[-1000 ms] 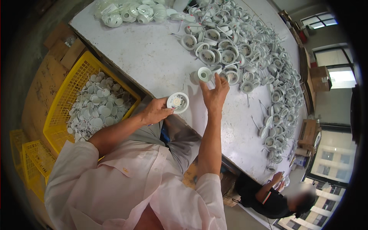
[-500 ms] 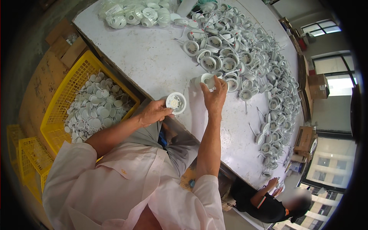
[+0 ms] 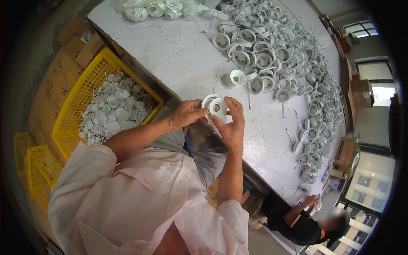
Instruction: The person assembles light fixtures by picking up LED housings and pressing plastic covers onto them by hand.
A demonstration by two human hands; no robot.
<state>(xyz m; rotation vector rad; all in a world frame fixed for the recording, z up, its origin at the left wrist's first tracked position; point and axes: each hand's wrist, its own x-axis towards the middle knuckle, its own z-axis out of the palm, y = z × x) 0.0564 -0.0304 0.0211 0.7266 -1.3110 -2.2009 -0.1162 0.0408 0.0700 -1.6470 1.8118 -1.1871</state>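
Observation:
My left hand [image 3: 186, 114] is closed on the rim of a round white lamp housing [image 3: 206, 100], just past the table's near edge. In my right hand [image 3: 232, 129] is a white cup-shaped reflector [image 3: 223, 108] with a round hole in its middle, pinched between thumb and fingers. The reflector lies over the housing and hides most of its inside; whether it is seated, I cannot tell. A little farther off, another white reflector [image 3: 236, 79] stands on the table beside the nearest housings.
A large heap of white lamp housings [image 3: 265, 59] with wires covers the table's far and right parts. At the far edge lies a clear bag of white reflectors [image 3: 163, 9]. On my left, a yellow basket [image 3: 63, 127] holds white discs. A co-worker [image 3: 297, 221] sits at lower right.
My right hand has come back toward me from the spot by the heap, bringing a reflector to the housing. My left hand has moved a little right and upward. The view has shifted slightly.

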